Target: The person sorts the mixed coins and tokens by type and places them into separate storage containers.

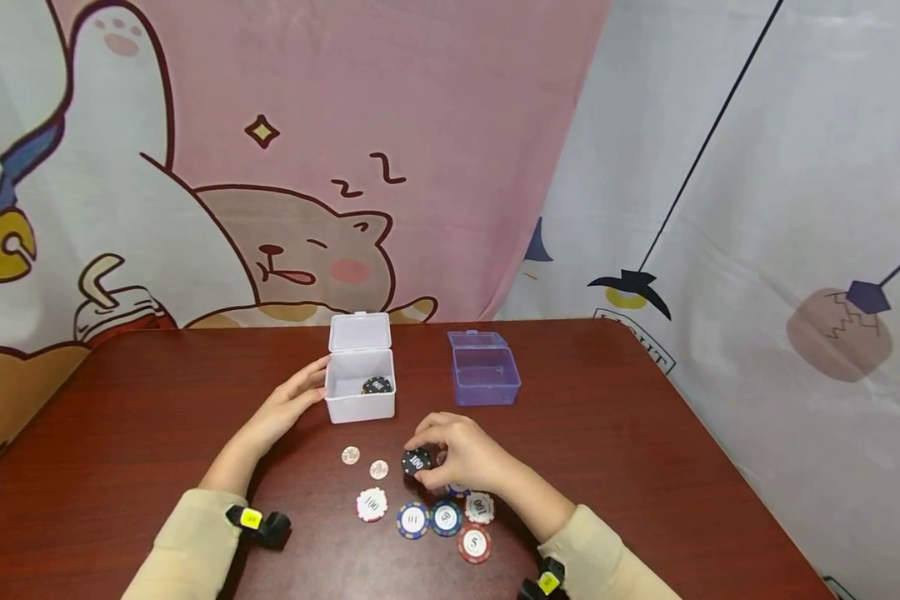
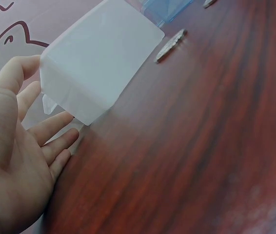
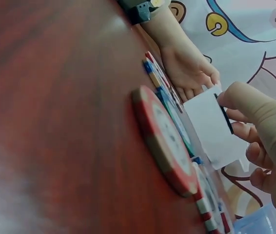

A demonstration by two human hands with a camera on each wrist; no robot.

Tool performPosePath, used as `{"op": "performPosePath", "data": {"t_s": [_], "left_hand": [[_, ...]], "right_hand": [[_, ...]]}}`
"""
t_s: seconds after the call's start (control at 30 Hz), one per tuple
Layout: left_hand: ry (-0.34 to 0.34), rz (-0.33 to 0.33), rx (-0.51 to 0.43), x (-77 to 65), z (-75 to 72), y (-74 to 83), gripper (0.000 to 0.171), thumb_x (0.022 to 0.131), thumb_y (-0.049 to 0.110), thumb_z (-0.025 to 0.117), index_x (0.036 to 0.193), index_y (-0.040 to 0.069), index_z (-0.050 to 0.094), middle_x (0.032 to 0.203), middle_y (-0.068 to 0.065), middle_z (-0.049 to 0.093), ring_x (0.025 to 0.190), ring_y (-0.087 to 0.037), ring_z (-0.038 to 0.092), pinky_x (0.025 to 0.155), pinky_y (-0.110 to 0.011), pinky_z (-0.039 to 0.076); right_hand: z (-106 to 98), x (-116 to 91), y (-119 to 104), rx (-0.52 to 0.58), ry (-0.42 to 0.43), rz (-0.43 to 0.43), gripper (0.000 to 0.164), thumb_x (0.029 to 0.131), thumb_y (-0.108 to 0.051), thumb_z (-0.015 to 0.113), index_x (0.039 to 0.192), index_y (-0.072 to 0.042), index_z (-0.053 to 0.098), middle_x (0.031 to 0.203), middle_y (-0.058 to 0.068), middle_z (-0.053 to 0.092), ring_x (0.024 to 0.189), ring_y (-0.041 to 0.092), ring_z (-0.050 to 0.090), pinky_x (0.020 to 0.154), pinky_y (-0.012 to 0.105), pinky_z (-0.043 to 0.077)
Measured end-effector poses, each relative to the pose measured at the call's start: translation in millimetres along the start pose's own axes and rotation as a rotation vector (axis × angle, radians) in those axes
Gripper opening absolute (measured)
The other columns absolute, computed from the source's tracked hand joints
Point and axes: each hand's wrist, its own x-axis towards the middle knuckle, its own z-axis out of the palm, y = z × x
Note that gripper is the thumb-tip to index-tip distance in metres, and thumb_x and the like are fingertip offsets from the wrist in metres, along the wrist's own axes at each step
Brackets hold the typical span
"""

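My right hand (image 1: pixel 461 450) pinches a black poker chip (image 1: pixel 416 462) marked 100 between thumb and fingertips, above the table. Edge-on, the same chip (image 3: pixel 224 114) appears as a thin dark line in the right wrist view. With fingers extended, my left hand (image 1: pixel 279 419) rests against the left side of a white plastic box (image 1: pixel 362 408). Its thumb meets the box wall in the left wrist view. The box's lid (image 1: pixel 360 332) is raised at the back, and inside lies another black chip (image 1: pixel 377 384).
A translucent purple box (image 1: pixel 486 393) with a raised lid stands right of the white one. Nearer me lie two small coppery coins (image 1: pixel 350 455), a white chip (image 1: pixel 372 504), a blue chip (image 1: pixel 412 520), a red chip (image 1: pixel 474 543) and several others. A printed curtain hangs behind the table.
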Motion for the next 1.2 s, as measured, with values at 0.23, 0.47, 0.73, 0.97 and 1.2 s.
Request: {"op": "performPosePath", "data": {"t_s": [0.23,0.47,0.73,0.97,1.2], "left_hand": [[0.004,-0.002,0.004,0.1,1.0,0.6,0.055,0.099,0.015,0.051,0.150,0.012,0.031,0.145,-0.024,0.038,0.132,-0.040,0.034,0.103,-0.062,0.021],[0.011,-0.007,0.010,0.7,1.2,0.1,0.055,0.098,0.014,0.052,0.150,0.011,0.032,0.144,-0.025,0.039,0.131,-0.040,0.036,0.103,-0.061,0.022],[0.008,0.006,0.018,0.8,1.2,-1.2,0.055,0.098,0.013,0.052,0.150,0.010,0.032,0.144,-0.025,0.040,0.130,-0.041,0.036,0.103,-0.060,0.023],[0.008,0.015,0.022,0.4,0.4,-0.5,0.055,0.098,0.012,0.052,0.150,0.009,0.031,0.143,-0.025,0.040,0.131,-0.041,0.035,0.103,-0.060,0.022],[0.010,0.020,0.020,0.5,0.2,0.2,0.056,0.098,0.010,0.052,0.149,0.007,0.031,0.143,-0.026,0.040,0.130,-0.042,0.036,0.103,-0.059,0.023]], "right_hand": [[-9,10,-4,0.023,0.040,0.008,0.033,0.069,-0.014,0.081,0.101,-0.011,0.075,0.094,-0.007,0.062,0.085,0.008,0.055,0.071,0.021,0.046],[-16,27,-6,0.017,0.061,0.007,0.033,0.069,-0.015,0.079,0.102,-0.012,0.075,0.096,-0.008,0.061,0.088,0.014,0.058,0.075,0.024,0.047],[-24,49,-7,-0.010,0.105,-0.008,0.034,0.069,-0.017,0.080,0.102,-0.011,0.075,0.097,-0.005,0.062,0.087,0.010,0.056,0.074,0.024,0.046],[-26,65,-1,0.036,0.127,-0.012,0.032,0.070,-0.013,0.079,0.101,-0.008,0.074,0.098,-0.002,0.063,0.083,0.020,0.058,0.070,0.030,0.048],[-23,80,10,0.034,0.165,0.014,0.032,0.069,-0.012,0.082,0.100,-0.007,0.074,0.098,0.000,0.064,0.081,0.022,0.057,0.069,0.031,0.047]]}}
